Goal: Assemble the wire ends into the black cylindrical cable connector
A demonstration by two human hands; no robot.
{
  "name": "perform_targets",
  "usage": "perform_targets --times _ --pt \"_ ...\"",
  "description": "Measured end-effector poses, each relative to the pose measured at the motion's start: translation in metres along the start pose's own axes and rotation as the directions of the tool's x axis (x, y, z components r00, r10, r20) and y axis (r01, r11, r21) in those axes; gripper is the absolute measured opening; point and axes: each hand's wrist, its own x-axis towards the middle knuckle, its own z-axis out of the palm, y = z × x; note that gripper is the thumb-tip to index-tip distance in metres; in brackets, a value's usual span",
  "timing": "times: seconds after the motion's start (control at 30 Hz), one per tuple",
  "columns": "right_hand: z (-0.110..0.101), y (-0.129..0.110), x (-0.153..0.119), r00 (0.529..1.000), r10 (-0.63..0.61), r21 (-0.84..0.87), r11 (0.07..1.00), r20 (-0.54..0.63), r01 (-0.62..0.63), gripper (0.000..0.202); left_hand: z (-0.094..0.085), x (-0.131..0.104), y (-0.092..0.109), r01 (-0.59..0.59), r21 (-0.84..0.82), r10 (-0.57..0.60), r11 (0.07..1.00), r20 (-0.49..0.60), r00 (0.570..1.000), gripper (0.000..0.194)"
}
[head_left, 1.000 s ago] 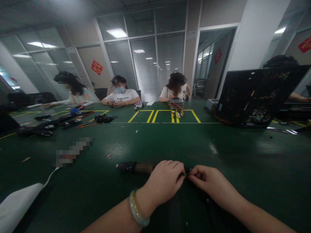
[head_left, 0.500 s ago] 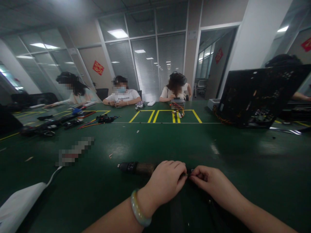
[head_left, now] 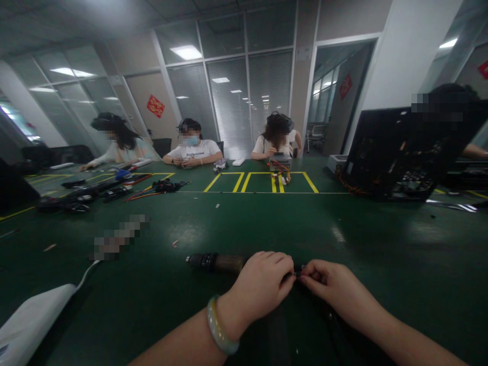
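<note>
One drill-like tool on the table, head view, nose to your left. Your left hand curls over its rear, likely bracing; can't tell the grip. Right of the tool, your right hand fingertip-pinches a small piece, likely for precision.

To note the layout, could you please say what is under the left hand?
A dark tool runs under the left hand; its tip and barrel show; the covered part is hidden.
</note>
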Motion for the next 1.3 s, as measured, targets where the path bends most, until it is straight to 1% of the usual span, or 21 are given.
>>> perform_targets --times 0.23,0.37,0.43,0.57,0.67,0.73,0.87,0.93,1.0,1.1,1.2,1.3 --pt "0.0 0.0 -0.001 1.0 -0.001 -0.029 1.0 0.01 0.001 0.015 -0.005 0.0 0.001 -0.038 0.064 0.036 0.997 0.026 0.999 0.006" --pt "-0.002 0.0 0.0 0.999 0.006 -0.031 0.999 0.043 -0.005 0.017 -0.005 0.0 0.001 -0.023 0.047 0.022 0.999 0.023 0.999 0.011" --pt "-0.002 0.0 0.001 0.999 0.013 -0.038 0.999 0.051 -0.011 0.018 -0.005 0.0 0.0 -0.03 0.034 0.029 0.999 0.013 0.999 0.009" --pt "-0.001 0.001 0.001 0.999 0.003 -0.046 0.999 0.045 -0.001 0.018 -0.006 0.0 -0.001 -0.084 0.037 0.083 0.996 0.021 0.996 0.005" --pt "-0.001 0.001 0.002 0.999 -0.009 -0.035 0.999 0.035 0.01 0.018 -0.006 0.0 -0.001 -0.117 0.044 0.116 0.992 0.024 0.993 0.008" --pt "-0.001 0.001 0.002 0.999 -0.01 -0.024 1.0 0.037 0.011 0.017 -0.005 0.0 0.0 -0.095 0.03 0.095 0.995 0.006 0.995 0.011" --pt "0.001 0.002 0.003 1.0 -0.009 -0.017 1.0 0.029 0.01 0.017 -0.002 0.0 -0.001 -0.016 0.002 0.016 1.0 -0.026 1.0 0.013" --pt "0.002 0.003 0.003 1.0 -0.012 -0.009 1.0 0.014 0.013 0.017 -0.002 0.0 -0.001 -0.02 -0.004 0.02 1.0 -0.02 1.0 0.009" --pt "0.002 0.004 0.003 1.0 -0.01 -0.005 1.0 0.009 0.01 0.017 -0.002 0.001 -0.002 -0.049 -0.011 0.049 0.999 -0.011 0.999 0.006" --pt "0.003 0.006 0.003 1.0 -0.003 -0.001 1.0 0.006 0.003 0.017 -0.002 0.001 -0.001 -0.073 -0.023 0.073 0.997 -0.015 0.997 0.009" --pt "0.005 0.008 0.004 1.0 -0.01 0.013 1.0 -0.013 0.011 0.017 -0.001 0.0 0.0 -0.024 -0.037 0.023 0.999 -0.041 0.999 0.016" --pt "0.006 0.01 0.004 1.0 -0.008 0.025 1.0 -0.024 0.008 0.016 0.001 -0.001 0.0 0.02 -0.044 -0.022 0.999 -0.053 0.998 0.016"
